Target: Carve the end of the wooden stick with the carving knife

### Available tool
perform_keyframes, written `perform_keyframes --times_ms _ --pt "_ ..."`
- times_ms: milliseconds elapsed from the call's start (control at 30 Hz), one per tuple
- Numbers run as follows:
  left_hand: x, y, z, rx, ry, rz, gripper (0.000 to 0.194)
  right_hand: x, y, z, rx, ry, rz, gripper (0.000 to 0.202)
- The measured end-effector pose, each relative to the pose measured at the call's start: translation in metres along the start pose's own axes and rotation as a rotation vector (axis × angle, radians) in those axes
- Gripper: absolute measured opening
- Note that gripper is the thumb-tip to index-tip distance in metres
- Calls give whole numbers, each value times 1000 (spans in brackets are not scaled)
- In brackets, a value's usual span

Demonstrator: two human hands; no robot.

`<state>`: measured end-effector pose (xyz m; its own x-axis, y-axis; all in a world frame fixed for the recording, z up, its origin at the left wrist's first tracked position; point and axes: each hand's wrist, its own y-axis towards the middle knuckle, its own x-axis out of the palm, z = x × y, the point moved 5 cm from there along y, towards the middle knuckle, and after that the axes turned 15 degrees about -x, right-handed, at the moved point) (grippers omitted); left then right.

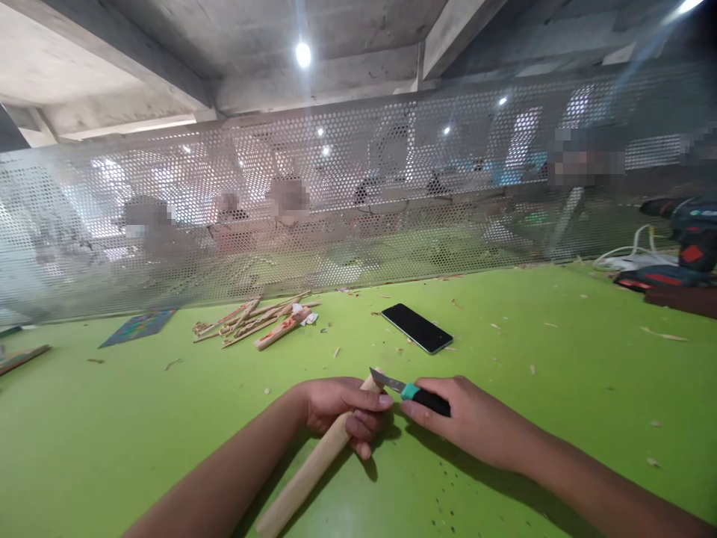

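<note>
My left hand (347, 407) is wrapped round a pale round wooden stick (314, 471) close to its far end. The stick slants from the lower left up toward the middle. In my right hand (464, 415) is a carving knife (426, 400) with a black and teal handle, gripped in closed fingers. Its blade points left and lies at the far tip of the stick, apparently touching the wood. The thumb of my left hand rests along the stick just below the blade.
A black phone (417, 327) lies on the green table (560, 418) beyond my hands. Left of it are a pile of thin wooden sticks (240, 321) and a thicker stained piece (283, 329). A cordless drill (688, 239) stands far right. A perforated metal screen (336, 217) borders the back; wood shavings are scattered about.
</note>
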<state>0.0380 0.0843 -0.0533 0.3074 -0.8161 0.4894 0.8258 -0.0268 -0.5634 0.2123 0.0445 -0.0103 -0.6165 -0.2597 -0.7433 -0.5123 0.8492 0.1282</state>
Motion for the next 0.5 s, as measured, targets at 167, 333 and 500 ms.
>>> perform_keyframes --times_ms 167,333,500 --pt "3 -1 1 -2 -10 -9 36 1 0 -1 -5 -12 -2 44" --pt "3 -1 1 -1 -11 -11 36 0 0 -2 2 -19 -2 44" --pt "1 0 0 -3 -9 -15 37 1 1 0 -11 -13 4 45"
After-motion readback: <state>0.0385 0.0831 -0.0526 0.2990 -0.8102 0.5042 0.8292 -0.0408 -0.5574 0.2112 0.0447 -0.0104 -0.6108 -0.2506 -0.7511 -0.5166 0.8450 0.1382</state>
